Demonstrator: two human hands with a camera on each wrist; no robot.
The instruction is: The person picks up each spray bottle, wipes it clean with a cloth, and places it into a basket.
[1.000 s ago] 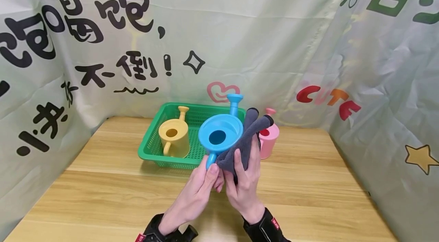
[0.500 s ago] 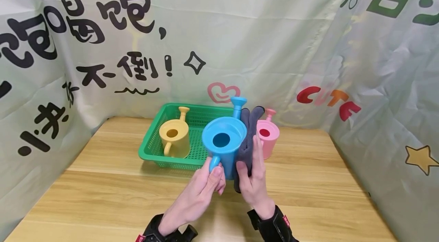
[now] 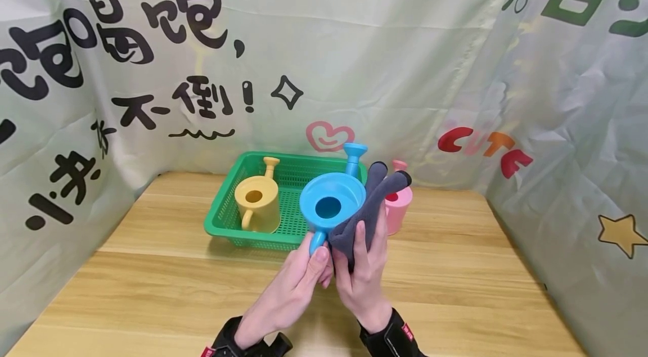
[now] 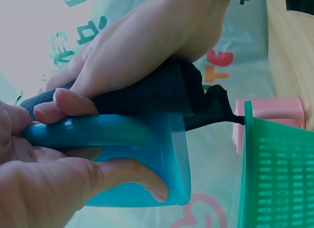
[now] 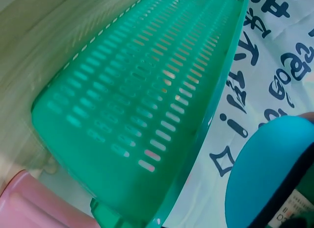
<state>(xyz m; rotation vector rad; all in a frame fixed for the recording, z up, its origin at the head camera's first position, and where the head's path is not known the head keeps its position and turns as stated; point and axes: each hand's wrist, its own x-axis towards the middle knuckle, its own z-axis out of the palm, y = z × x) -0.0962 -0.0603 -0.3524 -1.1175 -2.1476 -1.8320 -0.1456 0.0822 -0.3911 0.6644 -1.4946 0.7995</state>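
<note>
A blue toy watering can [image 3: 310, 195] is held up over the table in front of the basket, spout pointing away. My left hand [image 3: 288, 287] grips its handle; the left wrist view shows fingers wrapped round the handle [image 4: 88, 131] and the thumb lying along the can's side. With my right hand [image 3: 361, 281] I hold a dark grey cloth [image 3: 360, 226] with black edging against the can's right side. Two folded ends of the cloth stick up past the fingers. A white label on the cloth [image 5: 292, 211] shows in the right wrist view.
A green slotted basket [image 3: 216, 226] stands behind the hands, with a yellow watering can [image 3: 265, 212] in its left part. Right of the basket is a pink watering can [image 3: 398, 215], partly hidden by the cloth. Printed fabric [image 3: 405, 76] encloses the wooden table [image 3: 471, 289].
The right hand and cloth slide down and away along the can's side, then come back toward the handle, the cloth's ends spreading again. The can shifts slightly right; the left hand keeps its grip.
</note>
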